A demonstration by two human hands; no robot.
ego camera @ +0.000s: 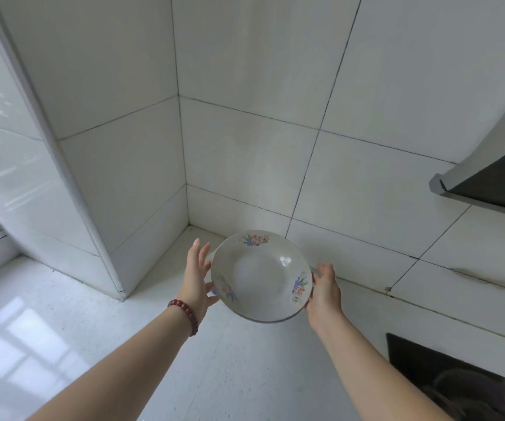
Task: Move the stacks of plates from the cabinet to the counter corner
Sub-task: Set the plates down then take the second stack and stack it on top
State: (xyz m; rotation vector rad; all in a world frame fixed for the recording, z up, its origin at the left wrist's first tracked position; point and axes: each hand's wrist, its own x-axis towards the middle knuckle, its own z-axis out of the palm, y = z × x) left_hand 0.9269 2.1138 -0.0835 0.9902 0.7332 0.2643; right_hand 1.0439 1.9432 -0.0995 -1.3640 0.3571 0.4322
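Observation:
A stack of white plates [260,276] with pink and blue flower prints on the rim hovers near the tiled counter corner [191,230], tilted toward me. Only the top plate's face shows; how many lie beneath it is hidden. My left hand [198,275], with a dark red bead bracelet at the wrist, holds the stack's left edge with its upper fingers spread. My right hand [324,291] grips the right edge. The white counter [245,360] lies below the stack. The cabinet is out of view.
White tiled walls meet behind the plates. A tiled column [72,183] juts out at the left. A grey range hood [494,174] hangs at the upper right, and a black cooktop [457,375] sits in the counter at the lower right.

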